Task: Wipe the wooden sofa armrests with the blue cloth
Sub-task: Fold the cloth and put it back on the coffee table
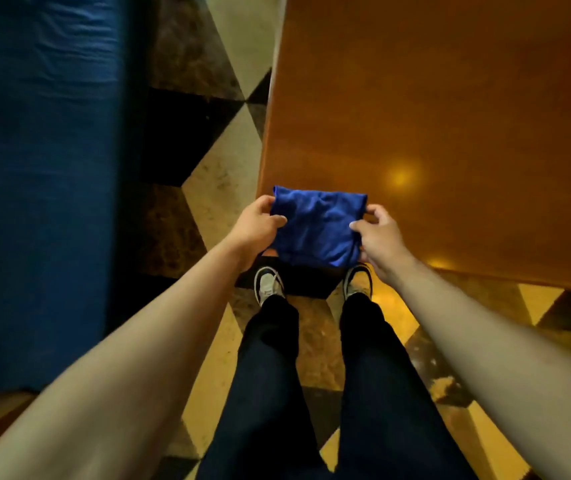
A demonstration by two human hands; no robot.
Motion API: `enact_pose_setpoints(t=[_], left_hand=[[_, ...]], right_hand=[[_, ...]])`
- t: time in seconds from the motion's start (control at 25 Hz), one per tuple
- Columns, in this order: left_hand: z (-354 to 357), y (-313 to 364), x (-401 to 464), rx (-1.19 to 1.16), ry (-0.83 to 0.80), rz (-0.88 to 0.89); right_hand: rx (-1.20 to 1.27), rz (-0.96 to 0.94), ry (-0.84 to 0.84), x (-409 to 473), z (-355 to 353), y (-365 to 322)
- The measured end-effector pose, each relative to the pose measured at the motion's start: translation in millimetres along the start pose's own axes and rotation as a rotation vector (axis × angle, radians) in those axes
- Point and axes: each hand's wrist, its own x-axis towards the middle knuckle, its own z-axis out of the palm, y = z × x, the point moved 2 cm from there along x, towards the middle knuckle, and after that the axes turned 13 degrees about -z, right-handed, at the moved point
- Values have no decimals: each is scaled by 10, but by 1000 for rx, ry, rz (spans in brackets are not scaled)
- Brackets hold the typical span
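Blue cloth (317, 226) between left hand (254, 225) and right hand (379, 237)

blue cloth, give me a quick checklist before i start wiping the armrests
1. Cloth in hand: ok. The blue cloth is held at its left edge by the left hand and at its right edge by the right hand.
2. Cloth folded into a pad: ok, it looks like a neat folded rectangle.
3. Cloth clear of the wooden table: cannot tell, it sits over the near corner and may rest on it.
4. Armrest in view: not ok. Only a blue cushion shows at the left, no wooden armrest.
5. Footing: ok, both shoes stand flat on the tiled floor.
6. Cloth damp or dry: cannot tell.
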Motion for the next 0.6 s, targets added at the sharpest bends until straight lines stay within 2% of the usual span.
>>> enact_pose_setpoints(t=[0.12,0.24,0.32,0.44,0.6], left_hand=[[-62,-77,414,86,3,-20],[-233,-95,603,117,172,51],[-371,-109,628,76,242,40],[-480,-94,531,154,232,-19],[-485,149,98,322,199,36]], right_hand=[[22,-19,77,202,223,291],[-10,-109,125,269,294,408],[-103,-145,142,289,248,437],[-253,-99,162,180,70,431],[-386,-66,138,-181,-134,130]])
